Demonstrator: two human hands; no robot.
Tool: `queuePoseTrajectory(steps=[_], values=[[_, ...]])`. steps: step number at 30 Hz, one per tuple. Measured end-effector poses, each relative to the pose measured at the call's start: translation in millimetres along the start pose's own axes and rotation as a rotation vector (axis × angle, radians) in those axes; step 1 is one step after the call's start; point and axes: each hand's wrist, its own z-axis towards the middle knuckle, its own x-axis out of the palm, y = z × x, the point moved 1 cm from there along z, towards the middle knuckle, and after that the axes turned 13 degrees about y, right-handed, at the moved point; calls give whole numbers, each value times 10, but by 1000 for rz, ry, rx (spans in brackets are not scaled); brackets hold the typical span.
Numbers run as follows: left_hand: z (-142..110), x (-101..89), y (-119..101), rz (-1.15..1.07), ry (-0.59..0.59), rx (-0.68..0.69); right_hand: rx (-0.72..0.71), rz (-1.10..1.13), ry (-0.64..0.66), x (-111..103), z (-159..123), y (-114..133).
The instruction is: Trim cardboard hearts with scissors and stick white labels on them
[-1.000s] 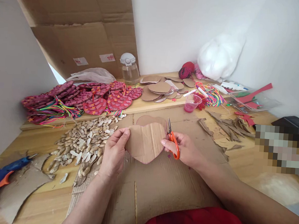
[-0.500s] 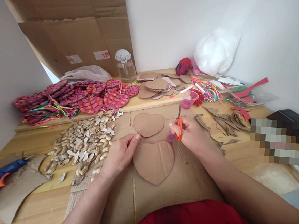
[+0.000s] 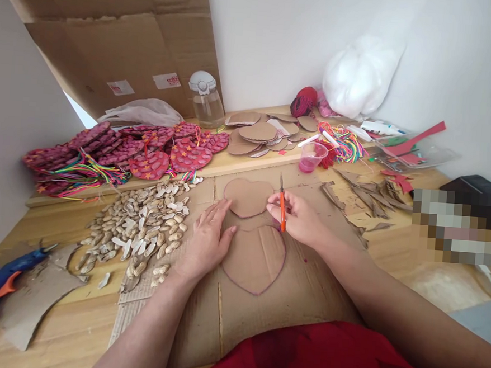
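Note:
Two rounded heart-shaped cardboard pieces lie one above the other, an upper heart (image 3: 248, 198) and a larger lower heart (image 3: 250, 263) with a purple outline. My left hand (image 3: 212, 232) rests with its fingers stretched out and thumb apart, fingertips at the left side of the upper heart. In my right hand (image 3: 296, 215) are orange-handled scissors (image 3: 283, 209), blades pointing away from me. The fingertips of that hand meet the upper heart's right edge. Both pieces lie on a big cardboard sheet (image 3: 304, 300).
Left of the hearts lie peanut shells (image 3: 142, 221) and a blue glue gun (image 3: 5, 285). Behind are pink decorated pieces (image 3: 147, 149), a bottle (image 3: 207, 100), cut cardboard shapes (image 3: 257, 131) and a cup of pink liquid (image 3: 312, 157). Cardboard scraps (image 3: 371, 195) lie on the right.
My left hand has moved slightly away from me, and its pinched fingers have straightened. My right hand with the scissors has shifted left to the upper heart. The view has tilted slightly.

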Motion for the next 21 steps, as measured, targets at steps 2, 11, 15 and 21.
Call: queuePoseTrajectory(steps=[2,11,15,21], values=[[-1,-13,-27,-35,-2,3,1,34,15,9,-2,17],[16,-62,32,-127,-96,-50,-47,153,-299,-191,45,70],[35,-12,77,-423,-110,-42,-89,166,-337,-231,35,85],[58,-9,-12,-845,-34,-57,-87,293,-175,-129,46,38]])
